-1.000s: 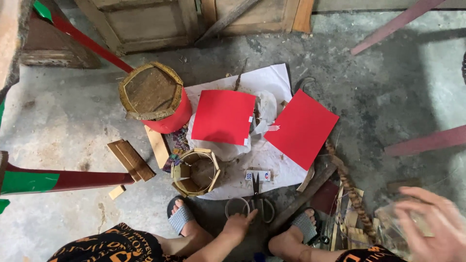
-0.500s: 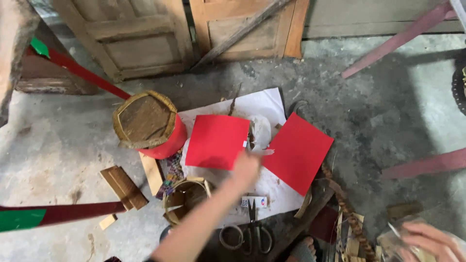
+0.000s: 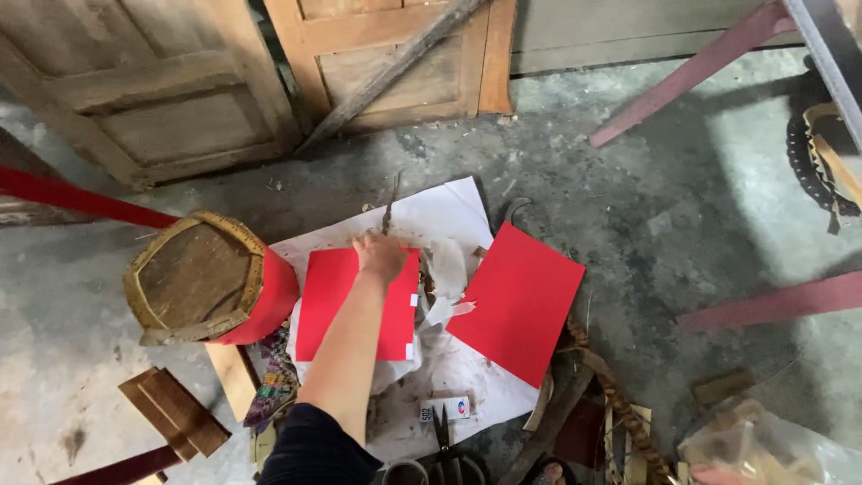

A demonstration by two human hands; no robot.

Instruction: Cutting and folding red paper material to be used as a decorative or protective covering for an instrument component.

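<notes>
Left hand out on the red paper, mid-frame

From my feed the left hand (image 3: 381, 256) sits at the top edge of the left red sheet (image 3: 337, 305), can't tell its grip. Right hand (image 3: 718, 473) barely shows bottom right by a plastic bag (image 3: 763, 449).

I see one small white rectangular packet (image 3: 446, 409) with red and blue marks, lying on the white paper sheet (image 3: 449, 211) just above the scissors (image 3: 444, 442).
</notes>
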